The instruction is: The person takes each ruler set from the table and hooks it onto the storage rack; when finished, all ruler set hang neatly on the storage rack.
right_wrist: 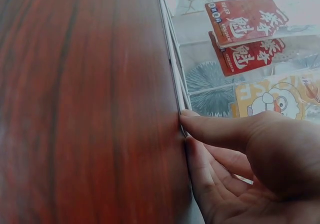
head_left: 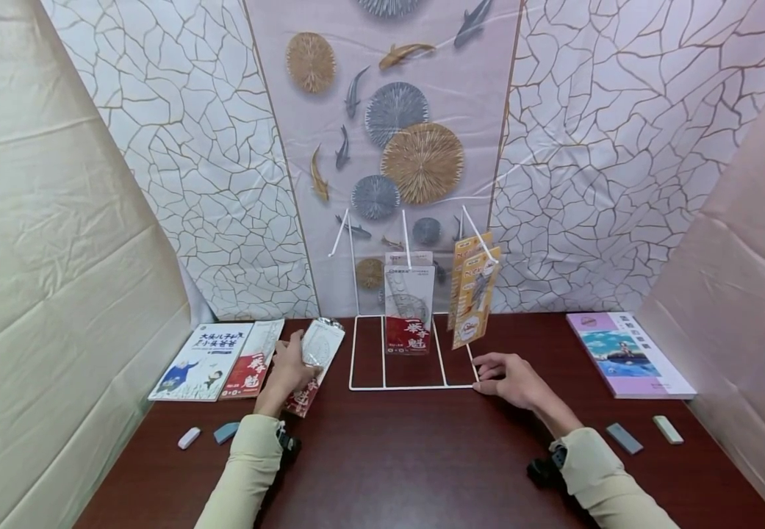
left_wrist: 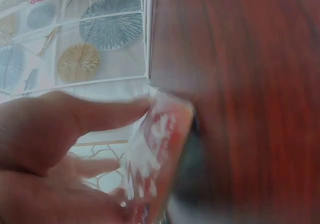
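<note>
On the left, my left hand (head_left: pixel 292 367) grips a packaged ruler set (head_left: pixel 316 356), white and clear above with a red lower part. In the left wrist view, its thumb and fingers (left_wrist: pixel 80 171) lie on opposite sides of the glossy pack (left_wrist: pixel 160 149). My right hand (head_left: pixel 511 378) pinches the front right corner of a white wire display rack (head_left: pixel 415 387) between thumb and index finger. Red-and-white ruler sets (head_left: pixel 410 312) hang from the rack's middle hook, and yellow packs (head_left: pixel 475 294) hang from its right hook. The left hook (head_left: pixel 340 234) carries nothing.
At the left lie a picture book (head_left: pixel 203 360) and another ruler set (head_left: pixel 253 364). A pink-edged book (head_left: pixel 627 356) lies at the right. Small erasers (head_left: pixel 189 438) and grey-blue blocks (head_left: pixel 623 438) sit nearer the front. A patterned curtain (head_left: pixel 382 147) stands behind the rack.
</note>
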